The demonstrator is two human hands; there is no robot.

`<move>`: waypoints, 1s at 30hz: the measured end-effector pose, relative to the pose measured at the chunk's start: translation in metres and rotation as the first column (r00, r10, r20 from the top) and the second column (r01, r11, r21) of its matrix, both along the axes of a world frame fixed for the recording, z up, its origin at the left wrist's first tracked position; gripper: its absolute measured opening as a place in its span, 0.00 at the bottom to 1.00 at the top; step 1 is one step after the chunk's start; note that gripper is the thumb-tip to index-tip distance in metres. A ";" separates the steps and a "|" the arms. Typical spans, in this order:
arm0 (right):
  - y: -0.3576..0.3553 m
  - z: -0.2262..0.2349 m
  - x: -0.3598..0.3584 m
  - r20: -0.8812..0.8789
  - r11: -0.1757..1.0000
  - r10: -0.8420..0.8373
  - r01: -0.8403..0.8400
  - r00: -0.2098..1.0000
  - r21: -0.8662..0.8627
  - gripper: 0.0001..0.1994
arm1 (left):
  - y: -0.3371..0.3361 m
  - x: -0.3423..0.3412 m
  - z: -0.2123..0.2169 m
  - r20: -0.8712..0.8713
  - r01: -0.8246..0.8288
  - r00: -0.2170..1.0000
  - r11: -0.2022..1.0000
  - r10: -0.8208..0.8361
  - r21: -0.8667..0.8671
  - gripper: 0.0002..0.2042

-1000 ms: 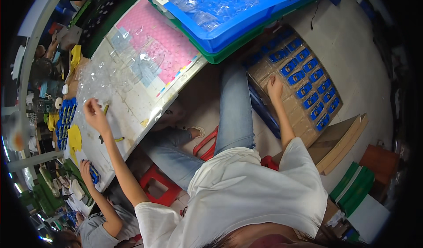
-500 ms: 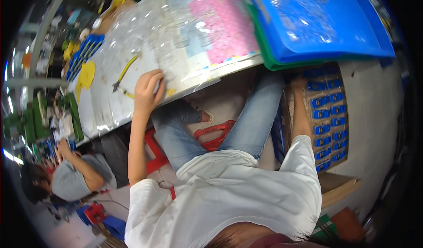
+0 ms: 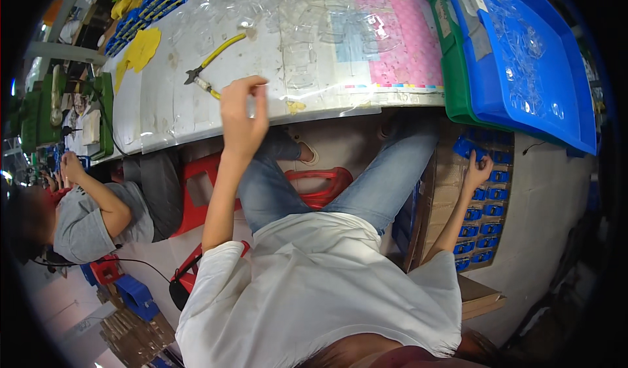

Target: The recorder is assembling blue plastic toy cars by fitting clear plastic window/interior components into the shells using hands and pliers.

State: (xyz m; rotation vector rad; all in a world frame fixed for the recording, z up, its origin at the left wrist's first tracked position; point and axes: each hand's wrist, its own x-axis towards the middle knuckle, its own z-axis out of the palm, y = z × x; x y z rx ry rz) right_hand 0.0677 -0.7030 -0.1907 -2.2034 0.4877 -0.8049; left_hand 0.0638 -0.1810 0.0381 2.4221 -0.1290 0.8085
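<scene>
My right hand (image 3: 481, 172) grips a small blue plastic part (image 3: 469, 147) above a cardboard box (image 3: 443, 194) beside my right leg. Rows of similar blue parts (image 3: 492, 227) lie in that box. At the table's near edge, my left hand (image 3: 242, 119) is raised with loosely bent fingers; a gap shows between thumb and fingers, and nothing visible is in it. Just beyond that hand, cutting pliers (image 3: 212, 60) with yellow handles rest on the white table (image 3: 176, 106).
Clear plastic pieces (image 3: 297, 28) spread over the table and a pink sheet (image 3: 399, 34). At right, a blue tray (image 3: 556, 129) of clear pieces sits on a green one (image 3: 458, 100). Yellow cloth (image 3: 142, 49) and stacked blue parts (image 3: 147, 15) lie left. A co-worker (image 3: 98, 217) sits at left.
My right hand has come up from the box with a blue part in it. My left hand has lifted slightly from the tabletop. The view has shifted, bringing the pliers higher in the picture.
</scene>
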 end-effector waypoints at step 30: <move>0.277 0.190 -0.055 0.423 -0.404 0.700 -0.169 0.576 0.899 0.36 | -0.027 -0.061 -0.050 -0.036 0.423 0.881 0.751 -0.472 0.507 0.15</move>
